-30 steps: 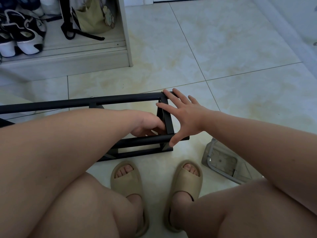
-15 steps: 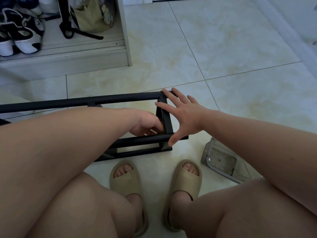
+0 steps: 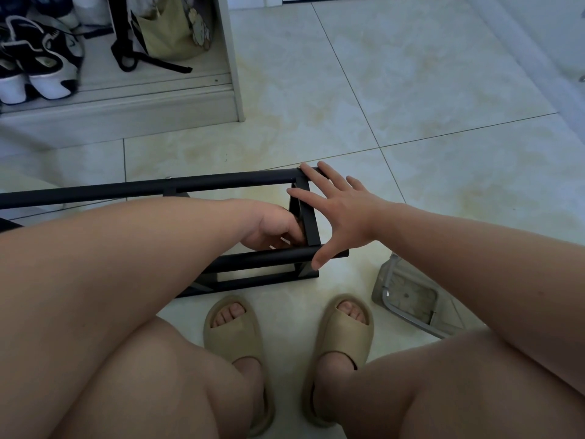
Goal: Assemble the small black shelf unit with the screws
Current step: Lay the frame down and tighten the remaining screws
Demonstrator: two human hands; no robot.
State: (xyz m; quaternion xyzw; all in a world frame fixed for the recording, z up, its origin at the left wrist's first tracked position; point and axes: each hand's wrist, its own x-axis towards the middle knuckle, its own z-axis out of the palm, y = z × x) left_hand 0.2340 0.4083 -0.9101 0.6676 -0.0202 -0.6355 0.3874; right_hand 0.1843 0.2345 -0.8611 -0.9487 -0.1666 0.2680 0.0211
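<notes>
The small black shelf frame (image 3: 221, 182) lies on the tiled floor in front of my feet, its long bars running left to right. My right hand (image 3: 340, 210) presses flat against the frame's right end piece, fingers spread, thumb on the near bar. My left hand (image 3: 272, 226) reaches inside the frame at that same end, fingers curled against the upright; what they pinch is hidden. A small screw head (image 3: 168, 178) shows on the top bar.
A clear plastic container (image 3: 408, 296) lies on the floor at the right, near my right foot. A low cabinet step (image 3: 126, 106) with sneakers and a bag stands at the back left. My slippered feet sit just before the frame.
Almost nothing differs. Both hands stay at the frame's right end; the view has shifted very slightly.
</notes>
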